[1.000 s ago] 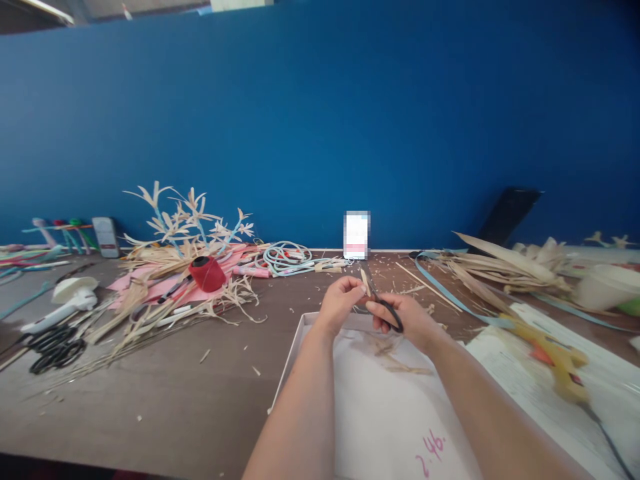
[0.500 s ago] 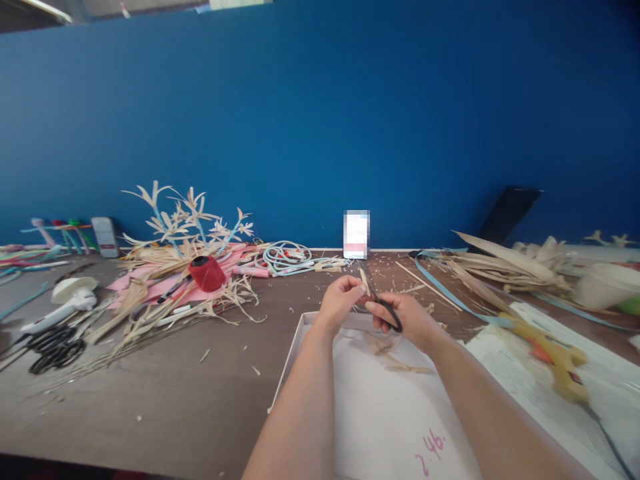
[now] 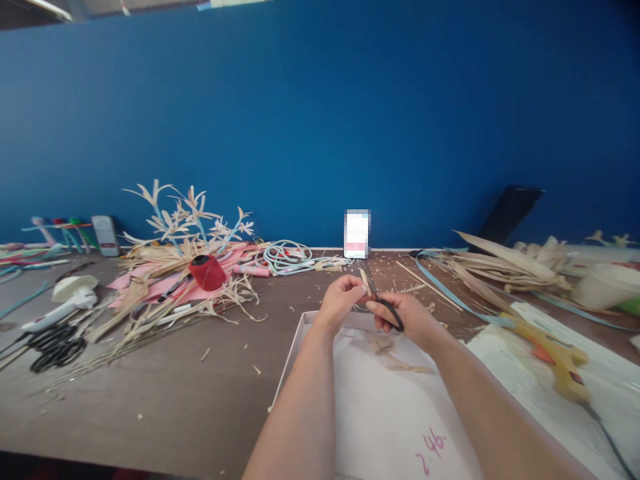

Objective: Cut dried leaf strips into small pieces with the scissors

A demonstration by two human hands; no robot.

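Note:
My left hand (image 3: 341, 301) pinches a small pale strip of dried husk (image 3: 365, 283), which points upward from the fingertips. Dark-handled scissors (image 3: 391, 312) are gripped in my right hand (image 3: 406, 316), their blades right alongside the strip. Whether the blades bite into it I cannot tell. Both hands are over the far edge of a shallow white box lid (image 3: 380, 413), marked with pink handwriting. Husk scraps (image 3: 395, 360) lie inside the lid below my hands.
A yellow hot glue gun (image 3: 555, 357) rests on papers at right, near a husk pile (image 3: 510, 263). Husk flowers (image 3: 193, 220), a red object (image 3: 207, 272) and a white glue gun (image 3: 70, 303) lie left. A phone (image 3: 357, 235) stands against the blue partition (image 3: 310, 120).
Almost nothing differs. My hands keep the same hold on the strip and scissors, with only a very slight shift of the scissors' handle.

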